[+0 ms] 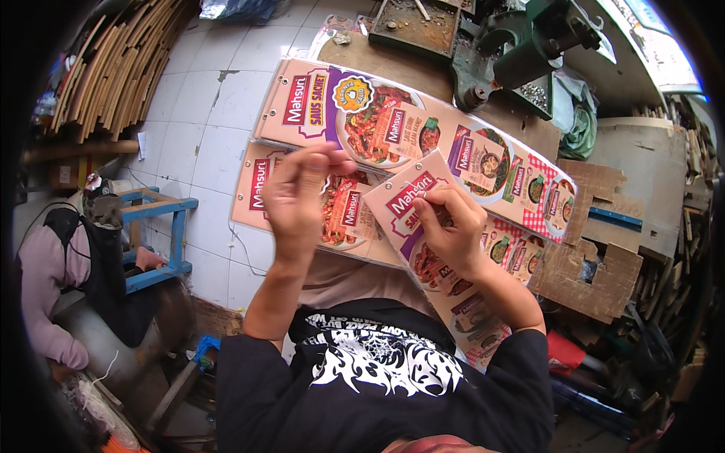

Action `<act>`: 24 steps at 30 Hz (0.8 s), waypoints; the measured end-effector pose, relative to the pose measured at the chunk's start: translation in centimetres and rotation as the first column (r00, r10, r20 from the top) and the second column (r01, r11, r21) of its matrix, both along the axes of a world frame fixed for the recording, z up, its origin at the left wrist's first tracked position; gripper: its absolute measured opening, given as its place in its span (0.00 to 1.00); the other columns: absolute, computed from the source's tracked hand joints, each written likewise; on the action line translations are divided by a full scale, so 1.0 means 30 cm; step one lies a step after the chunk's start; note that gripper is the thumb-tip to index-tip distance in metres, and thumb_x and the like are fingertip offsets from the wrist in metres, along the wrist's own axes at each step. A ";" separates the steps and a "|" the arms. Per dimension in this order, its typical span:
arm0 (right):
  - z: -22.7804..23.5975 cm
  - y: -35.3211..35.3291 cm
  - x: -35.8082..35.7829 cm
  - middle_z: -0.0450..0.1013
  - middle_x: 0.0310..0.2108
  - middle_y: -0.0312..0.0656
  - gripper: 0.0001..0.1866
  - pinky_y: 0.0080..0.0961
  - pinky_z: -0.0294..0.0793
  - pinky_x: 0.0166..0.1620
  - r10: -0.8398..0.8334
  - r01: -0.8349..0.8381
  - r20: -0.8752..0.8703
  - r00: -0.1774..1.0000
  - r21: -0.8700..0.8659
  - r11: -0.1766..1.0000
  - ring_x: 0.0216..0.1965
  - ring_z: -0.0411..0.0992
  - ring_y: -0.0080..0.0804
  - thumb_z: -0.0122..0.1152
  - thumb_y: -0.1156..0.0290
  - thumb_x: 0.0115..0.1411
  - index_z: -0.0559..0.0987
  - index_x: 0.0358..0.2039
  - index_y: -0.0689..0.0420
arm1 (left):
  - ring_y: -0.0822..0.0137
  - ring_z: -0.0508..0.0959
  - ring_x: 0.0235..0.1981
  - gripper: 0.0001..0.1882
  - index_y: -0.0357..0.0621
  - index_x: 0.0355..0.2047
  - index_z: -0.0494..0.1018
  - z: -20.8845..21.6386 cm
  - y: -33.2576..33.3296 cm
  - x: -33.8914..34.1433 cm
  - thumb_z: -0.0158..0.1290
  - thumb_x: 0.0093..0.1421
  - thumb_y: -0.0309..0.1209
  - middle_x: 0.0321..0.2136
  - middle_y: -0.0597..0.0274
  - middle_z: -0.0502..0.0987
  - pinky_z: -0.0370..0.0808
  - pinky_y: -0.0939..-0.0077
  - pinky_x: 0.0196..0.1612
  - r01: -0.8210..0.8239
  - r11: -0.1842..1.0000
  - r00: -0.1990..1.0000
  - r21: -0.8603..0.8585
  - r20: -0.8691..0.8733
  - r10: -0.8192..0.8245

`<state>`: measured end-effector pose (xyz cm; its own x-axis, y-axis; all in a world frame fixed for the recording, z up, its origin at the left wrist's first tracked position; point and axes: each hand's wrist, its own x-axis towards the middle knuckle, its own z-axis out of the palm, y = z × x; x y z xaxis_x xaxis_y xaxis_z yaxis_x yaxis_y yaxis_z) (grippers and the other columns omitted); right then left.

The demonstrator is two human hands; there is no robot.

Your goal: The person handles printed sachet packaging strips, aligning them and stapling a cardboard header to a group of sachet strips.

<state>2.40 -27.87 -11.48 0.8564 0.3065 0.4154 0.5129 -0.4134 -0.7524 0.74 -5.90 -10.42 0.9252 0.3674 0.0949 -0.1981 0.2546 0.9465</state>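
My right hand [453,230] pinches the top end of a long printed sign [423,264], which slants down over my lap toward my right arm. It is pink and purple with pictures of food. Something thin and pale, perhaps a string or wire, shows at those fingertips. Raised to the left, my left hand [298,192] has its fingers curled into a pinch, partly smeared by motion; what they hold, if anything, cannot be made out. Beyond both hands lies a similar sign [302,132] with metal eyelets at its left end. Another sign [253,200] lies partly under it, behind my left hand.
A green hand press [525,57] stands at the far right beside a metal tray [415,34] of small bits. Wooden slats [113,68] are stacked far left. Near a blue stool frame [181,234] sits another person [53,287]. Cut boards [604,279] lie at right.
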 end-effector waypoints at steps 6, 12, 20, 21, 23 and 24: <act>-0.019 -0.004 0.010 0.73 0.24 0.41 0.06 0.23 0.70 0.24 -0.016 0.015 0.009 1.000 0.054 0.998 0.20 0.72 0.29 0.69 0.81 0.52 0.79 0.30 0.62 | 0.69 0.82 0.30 0.13 0.32 0.43 0.78 0.023 0.296 0.012 0.54 0.67 0.32 0.29 0.55 0.82 0.78 0.75 0.39 -0.490 0.767 0.844 0.415 0.006 0.536; -0.010 -0.004 0.013 0.73 0.24 0.41 0.07 0.23 0.70 0.23 -0.005 0.007 -0.035 0.999 0.071 0.997 0.21 0.72 0.28 0.70 0.80 0.52 0.79 0.29 0.62 | 0.53 0.77 0.51 0.15 0.37 0.50 0.78 -0.106 0.551 0.027 0.52 0.66 0.30 0.47 0.44 0.79 0.73 0.65 0.54 -0.479 -0.298 0.545 0.825 0.546 0.636; -0.018 -0.004 0.011 0.73 0.24 0.41 0.07 0.22 0.69 0.23 -0.002 0.003 -0.016 1.000 0.085 0.996 0.21 0.72 0.27 0.70 0.80 0.52 0.79 0.29 0.62 | 0.56 0.78 0.47 0.13 0.36 0.45 0.77 -0.070 0.261 -0.006 0.52 0.60 0.17 0.43 0.52 0.79 0.73 0.64 0.53 -0.521 0.358 0.835 0.775 0.374 0.404; -0.014 -0.007 0.010 0.73 0.24 0.41 0.07 0.22 0.69 0.23 -0.003 0.004 -0.017 1.000 0.082 0.997 0.21 0.72 0.27 0.70 0.80 0.52 0.79 0.29 0.62 | 0.57 0.79 0.45 0.13 0.35 0.44 0.76 -0.049 0.194 -0.022 0.53 0.59 0.16 0.42 0.53 0.80 0.75 0.66 0.51 -0.362 0.462 0.927 0.809 0.263 0.266; -0.003 -0.009 0.009 0.74 0.24 0.41 0.06 0.23 0.69 0.24 0.008 -0.008 0.000 1.000 0.100 0.995 0.21 0.72 0.28 0.70 0.81 0.53 0.79 0.29 0.62 | 0.60 0.80 0.41 0.15 0.36 0.44 0.76 -0.003 0.058 -0.037 0.56 0.56 0.15 0.40 0.53 0.80 0.77 0.71 0.45 -0.041 0.677 0.997 0.735 0.079 -0.026; -0.003 -0.010 0.012 0.74 0.24 0.41 0.06 0.23 0.69 0.24 0.013 -0.014 0.004 1.000 0.097 0.995 0.21 0.72 0.28 0.70 0.81 0.53 0.79 0.29 0.62 | 0.60 0.81 0.39 0.15 0.36 0.45 0.76 0.010 0.007 -0.039 0.58 0.55 0.17 0.39 0.51 0.79 0.77 0.70 0.43 0.039 0.680 0.996 0.732 0.028 -0.087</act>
<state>2.75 -28.17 -11.56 0.8511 0.2759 0.4466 0.5204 -0.3313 -0.7870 -0.43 -5.70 -10.13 0.9279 0.1001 0.3593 -0.2658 -0.4984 0.8252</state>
